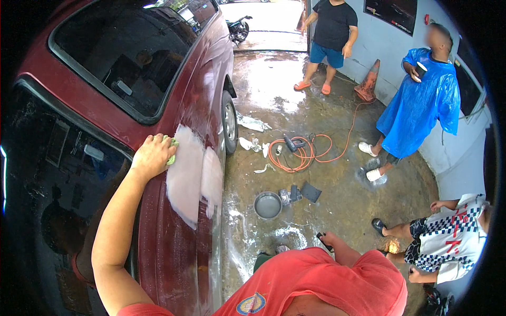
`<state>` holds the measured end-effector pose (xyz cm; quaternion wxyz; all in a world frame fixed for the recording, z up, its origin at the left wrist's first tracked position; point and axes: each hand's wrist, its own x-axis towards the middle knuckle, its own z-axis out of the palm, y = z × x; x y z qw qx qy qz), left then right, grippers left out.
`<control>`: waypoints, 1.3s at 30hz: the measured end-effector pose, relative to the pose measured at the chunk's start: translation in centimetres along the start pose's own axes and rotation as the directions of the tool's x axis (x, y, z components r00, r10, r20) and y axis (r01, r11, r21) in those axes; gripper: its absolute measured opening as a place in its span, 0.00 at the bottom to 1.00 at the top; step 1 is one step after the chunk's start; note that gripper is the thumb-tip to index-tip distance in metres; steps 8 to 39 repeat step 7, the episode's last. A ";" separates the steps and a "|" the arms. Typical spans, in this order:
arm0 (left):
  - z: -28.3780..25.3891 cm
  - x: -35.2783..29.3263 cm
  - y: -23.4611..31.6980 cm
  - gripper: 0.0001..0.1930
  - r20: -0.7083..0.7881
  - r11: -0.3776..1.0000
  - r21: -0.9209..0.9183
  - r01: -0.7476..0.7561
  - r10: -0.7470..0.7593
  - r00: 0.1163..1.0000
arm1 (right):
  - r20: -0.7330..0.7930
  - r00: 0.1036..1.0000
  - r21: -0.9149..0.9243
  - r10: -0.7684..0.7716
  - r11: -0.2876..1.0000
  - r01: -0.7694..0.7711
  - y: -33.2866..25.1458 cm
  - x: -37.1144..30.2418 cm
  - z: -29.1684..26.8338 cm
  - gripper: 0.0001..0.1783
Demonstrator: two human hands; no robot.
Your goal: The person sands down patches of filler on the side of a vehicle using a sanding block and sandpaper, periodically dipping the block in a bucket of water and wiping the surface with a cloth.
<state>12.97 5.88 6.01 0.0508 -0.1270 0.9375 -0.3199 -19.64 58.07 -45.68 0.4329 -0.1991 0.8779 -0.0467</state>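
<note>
My left hand (153,156) is closed round a crumpled light-green cloth (173,150) and rests on the wet, dark red car (158,231). It lies on the body between the side window and the rear glass, at the upper edge of a pale, sanded-looking patch (184,176). A second pale patch (212,181) sits just right of that one. Low at my right side, my right hand (329,238) grips a small, dark, flat piece (322,241) whose kind I cannot make out. Below it shows the wet floor.
On the floor are a grey basin (268,205), dark sheets (311,193), a coiled orange hose (290,160) with a dark power tool (294,143), and scraps of white paper. An orange cone (369,81) leans by the wall. Three people stand at the right and back.
</note>
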 end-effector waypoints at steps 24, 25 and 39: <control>0.2 0.1 0.0 0.21 -0.004 1.000 0.027 -0.009 0.009 1.000 | -0.014 0.999 0.050 0.035 0.998 -0.035 0.4 0.4 0.4 0.32; 0.2 0.1 0.0 0.21 -0.004 1.000 0.027 -0.009 0.009 1.000 | -0.014 0.999 0.050 0.035 0.998 -0.035 0.4 0.4 0.4 0.32; 0.2 0.1 0.0 0.21 -0.004 1.000 0.027 -0.009 0.009 1.000 | -0.014 0.999 0.050 0.035 0.998 -0.035 0.4 0.4 0.4 0.32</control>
